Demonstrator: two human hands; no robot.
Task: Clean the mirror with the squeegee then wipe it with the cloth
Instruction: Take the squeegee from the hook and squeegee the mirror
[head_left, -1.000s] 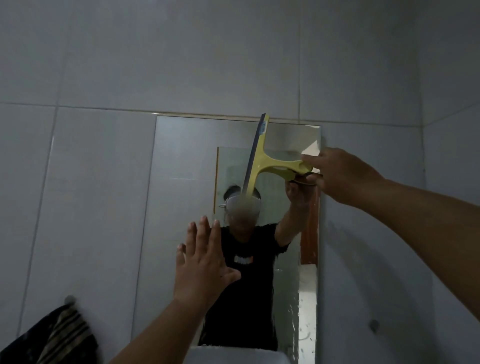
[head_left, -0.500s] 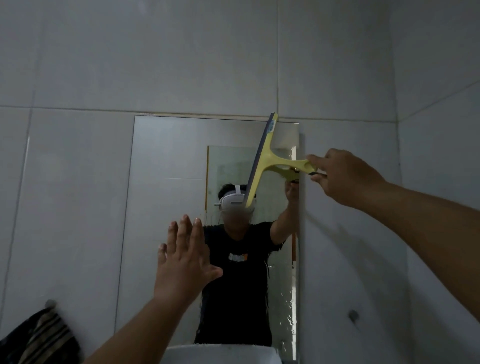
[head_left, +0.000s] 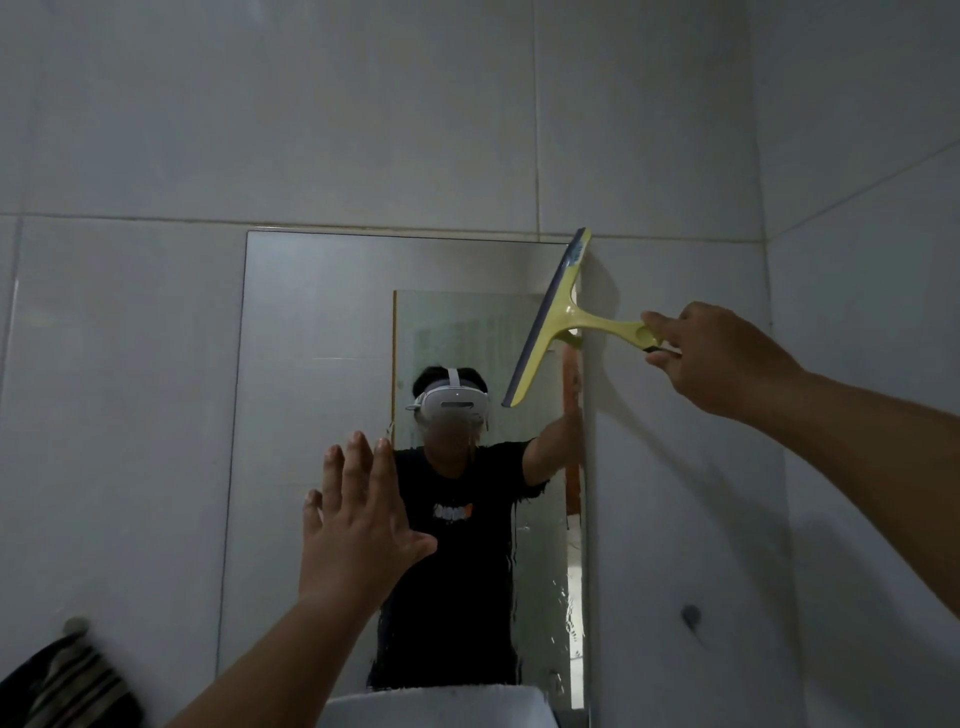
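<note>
A rectangular mirror (head_left: 311, 395) hangs on the grey tiled wall. My right hand (head_left: 722, 358) grips the handle of a yellow squeegee (head_left: 556, 322), whose blade stands nearly upright and tilted at the mirror's upper right edge. My left hand (head_left: 358, 525) is raised flat with fingers spread in front of the mirror's lower middle, holding nothing. Water streaks show on the lower right of the glass. A dark striped cloth (head_left: 67, 686) hangs from a wall hook at the lower left.
A white basin edge (head_left: 431, 706) shows below the mirror. A small dark fitting (head_left: 690, 616) sits on the wall right of the mirror. The side wall corner runs down at the far right. The mirror reflects a person in a black shirt.
The squeegee has travelled right across the upper mirror to its right edge. My left hand stays raised and open. The view has shifted slightly.
</note>
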